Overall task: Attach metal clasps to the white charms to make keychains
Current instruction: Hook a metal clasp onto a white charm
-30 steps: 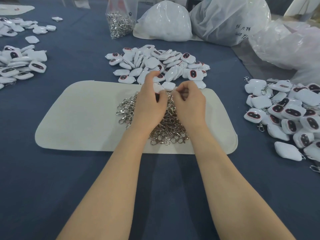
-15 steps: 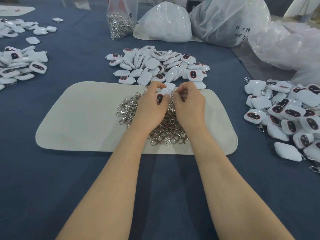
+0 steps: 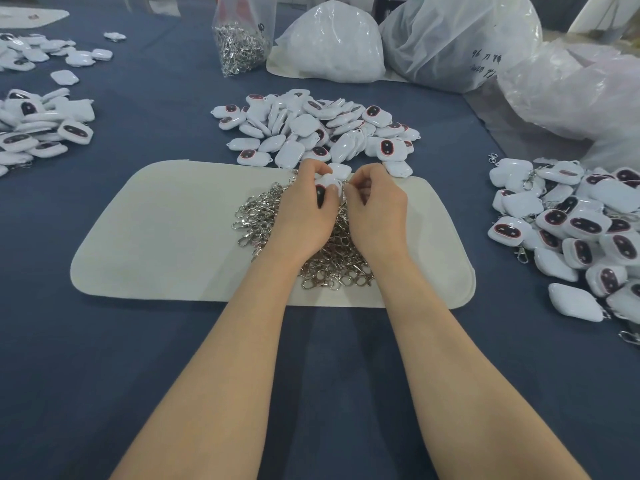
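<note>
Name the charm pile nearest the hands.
The centre pile, just beyond the mat; the left pile and right pile lie farther off.

On the mat (image 3: pixel 156 237) lies a clasp heap (image 3: pixel 258 216), with the left hand (image 3: pixel 301 216) and right hand (image 3: pixel 377 213) over it, meeting at one charm (image 3: pixel 328 186). Behind the mat sits a charm pile (image 3: pixel 311 126), and farther behind it a clasp bag (image 3: pixel 242 46) and sacks (image 3: pixel 450 39). A left pile (image 3: pixel 41 133) and a right pile (image 3: pixel 571 220) flank the mat.

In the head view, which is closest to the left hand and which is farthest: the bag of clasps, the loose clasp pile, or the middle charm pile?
1. Loose clasp pile, right under the left hand.
2. Middle charm pile, just ahead of it.
3. Bag of clasps, far back on the table.
</note>
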`<state>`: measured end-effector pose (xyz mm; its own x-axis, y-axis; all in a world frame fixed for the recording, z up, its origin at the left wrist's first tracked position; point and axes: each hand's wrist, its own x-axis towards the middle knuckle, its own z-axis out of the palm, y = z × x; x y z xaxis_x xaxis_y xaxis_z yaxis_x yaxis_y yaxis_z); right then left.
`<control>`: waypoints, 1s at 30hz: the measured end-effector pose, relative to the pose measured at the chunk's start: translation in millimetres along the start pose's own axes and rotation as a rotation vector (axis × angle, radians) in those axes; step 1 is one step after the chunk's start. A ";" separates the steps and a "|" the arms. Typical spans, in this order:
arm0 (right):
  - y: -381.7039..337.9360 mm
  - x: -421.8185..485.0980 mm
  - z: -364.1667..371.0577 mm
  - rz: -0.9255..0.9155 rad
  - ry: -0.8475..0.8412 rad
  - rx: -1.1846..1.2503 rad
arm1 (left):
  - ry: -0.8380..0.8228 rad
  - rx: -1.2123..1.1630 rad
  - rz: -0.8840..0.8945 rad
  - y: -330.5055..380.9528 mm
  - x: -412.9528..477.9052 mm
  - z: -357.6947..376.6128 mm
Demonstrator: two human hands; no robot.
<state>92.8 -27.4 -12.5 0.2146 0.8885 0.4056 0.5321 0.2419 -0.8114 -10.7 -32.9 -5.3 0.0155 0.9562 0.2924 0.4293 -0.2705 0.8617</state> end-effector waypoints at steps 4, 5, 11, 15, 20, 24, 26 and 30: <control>-3.8 -2.5 2.4 -0.038 -0.030 -0.019 | -0.002 0.022 -0.022 -2.3 1.1 0.1; -4.2 -3.4 3.2 -0.052 -0.029 -0.039 | 0.004 0.006 -0.030 -2.1 1.2 0.0; -5.8 -2.7 0.9 0.038 0.074 0.103 | 0.001 0.009 0.001 -1.1 0.5 4.1; -5.0 -2.3 1.2 0.058 0.062 0.129 | 0.035 0.015 0.006 -1.0 -0.7 2.6; -5.4 -2.7 2.4 0.038 0.037 0.121 | 0.068 0.140 0.057 -0.9 0.3 -0.1; -7.9 -4.3 3.8 -0.017 -0.006 0.084 | 0.108 0.201 0.052 -3.7 3.6 1.9; -8.6 -4.4 4.4 -0.039 -0.022 0.062 | 0.133 0.231 0.035 -5.5 3.7 1.8; -9.1 -4.1 4.5 -0.054 -0.031 0.068 | 0.152 0.222 0.026 -5.6 4.2 1.0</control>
<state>83.4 -31.5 -8.7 0.1612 0.8850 0.4368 0.4854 0.3143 -0.8159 -12.1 -27.3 -9.4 -0.0997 0.9170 0.3862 0.6182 -0.2471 0.7462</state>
